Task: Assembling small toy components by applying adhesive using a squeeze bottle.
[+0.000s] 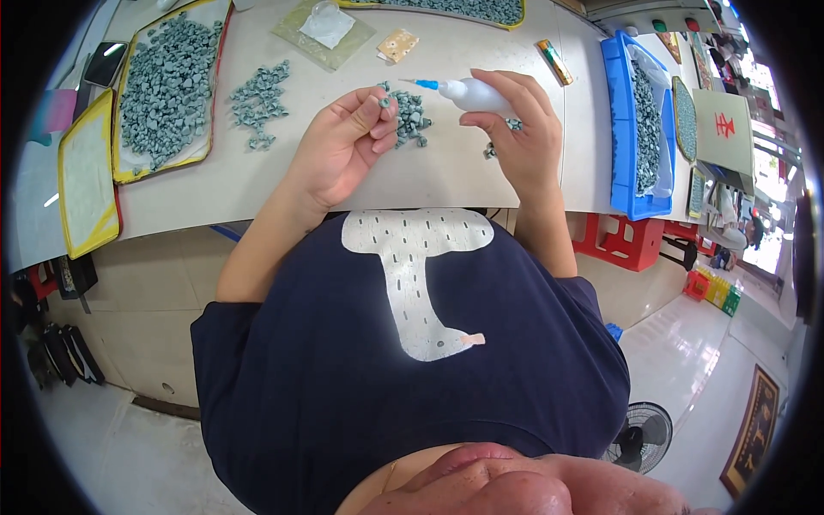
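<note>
Between the thumb and forefinger of my left hand (348, 142) is a small grey-green piece (384, 102), pinched at the fingertips. My right hand (525, 129) is wrapped round a white squeeze bottle (481, 96), held on its side. Its blue needle tip (424, 84) points left toward the pinched piece, with a gap between them. Behind my left fingers lies a pile of similar pieces (412, 118), partly hidden by the hand. A few more pieces (490, 151) show beside my right palm.
At the left stand a yellow-rimmed tray (215, 129) full of pieces, a second yellow-rimmed tray (86, 184) and a loose heap (260, 101). A plastic bag (300, 41) lies at the back. A blue bin (620, 129) stands right, above a red stool (620, 243).
</note>
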